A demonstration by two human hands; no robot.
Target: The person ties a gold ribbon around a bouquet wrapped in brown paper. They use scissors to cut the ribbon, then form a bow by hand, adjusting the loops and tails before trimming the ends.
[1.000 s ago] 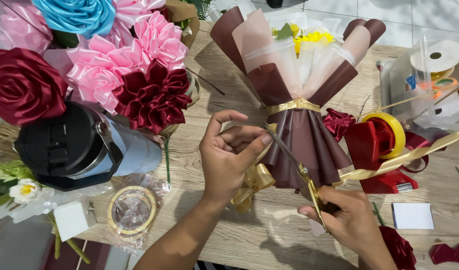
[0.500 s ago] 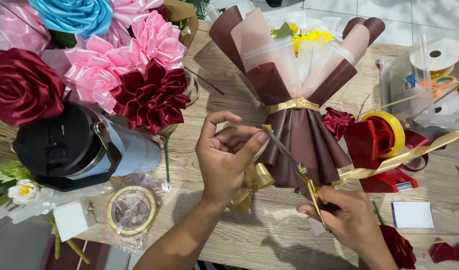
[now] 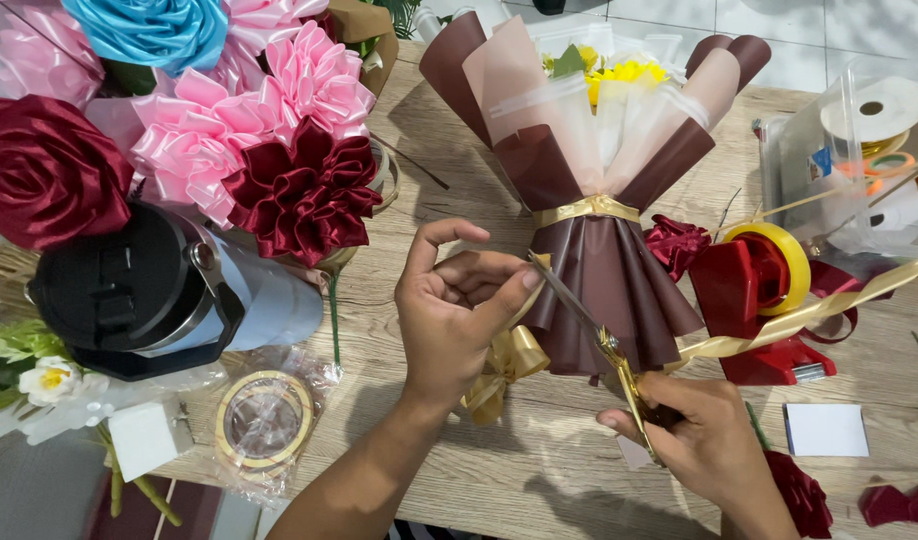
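A: What sort of place is shown?

B: A florist's or gift-craft work area. A wooden tabletop (image 3: 539,480) carries a wrapped bouquet (image 3: 589,200) in brown and pale pink paper, tied with a gold band.

A: What else supports this?

B: Ribbon flowers (image 3: 229,150) in pink, blue and dark red crowd the left side. A red tape dispenser (image 3: 754,300), a roll of clear tape (image 3: 264,420), a gold ribbon (image 3: 809,315) and a clear box of ribbon spools (image 3: 869,150) lie about. A tiled floor (image 3: 809,40) shows beyond the far edge.
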